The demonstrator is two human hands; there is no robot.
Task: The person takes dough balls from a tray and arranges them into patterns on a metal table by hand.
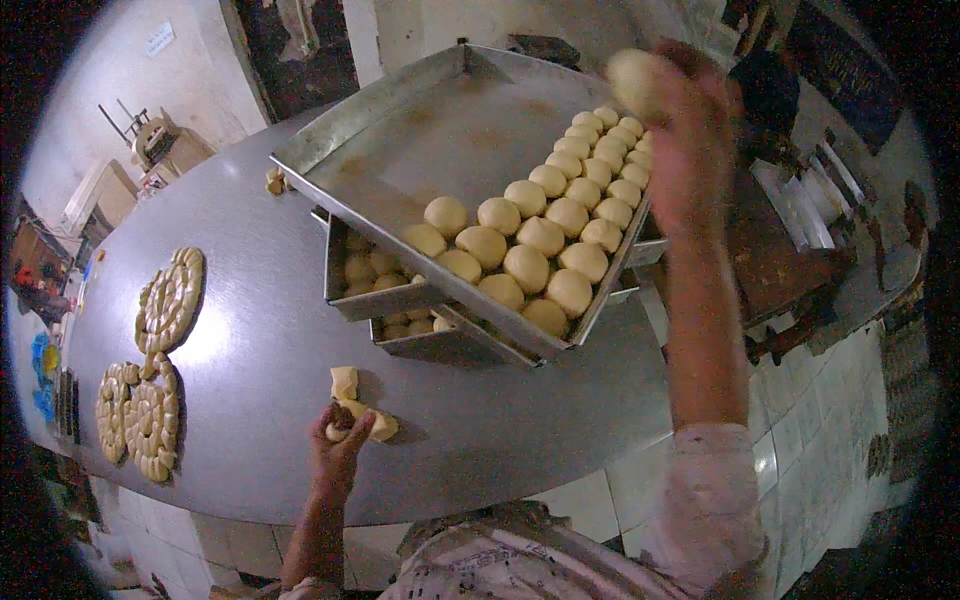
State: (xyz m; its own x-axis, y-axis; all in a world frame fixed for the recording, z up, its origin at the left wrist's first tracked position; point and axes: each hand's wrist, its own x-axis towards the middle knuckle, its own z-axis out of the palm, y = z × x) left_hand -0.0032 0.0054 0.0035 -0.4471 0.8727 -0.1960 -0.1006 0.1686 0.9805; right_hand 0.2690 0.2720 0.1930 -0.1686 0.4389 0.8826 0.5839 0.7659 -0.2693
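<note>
An upper tray (pixel 400 160) of grey metal is set at an angle on top of other trays, on a grey table (pixel 255 430). Rows of round, pale dough balls (pixel 541 237) are held along its right side and toward its near corner, while bare, brown-stained metal is shown in its far left part. A raised dough ball (pixel 634 84) is held in the right hand (pixel 692 135), above the far right edge of the upper tray; the hand is blurred, but its fingers are closed about the ball. A dough piece (pixel 384 427) is gripped by the left hand (pixel 349 432), its fingers curled narrowly around it, on the table in front of the upper tray and to its left. Just beyond that hand, nearer the upper tray, a small dough block (pixel 344 382) is seen; whether the two pieces touch cannot be told. More dough balls are held in the lower trays (pixel 385 306), partly hidden under the upper tray. Well to its left, flat dough slabs (pixel 168 305) with ridged surfaces are laid out.
</note>
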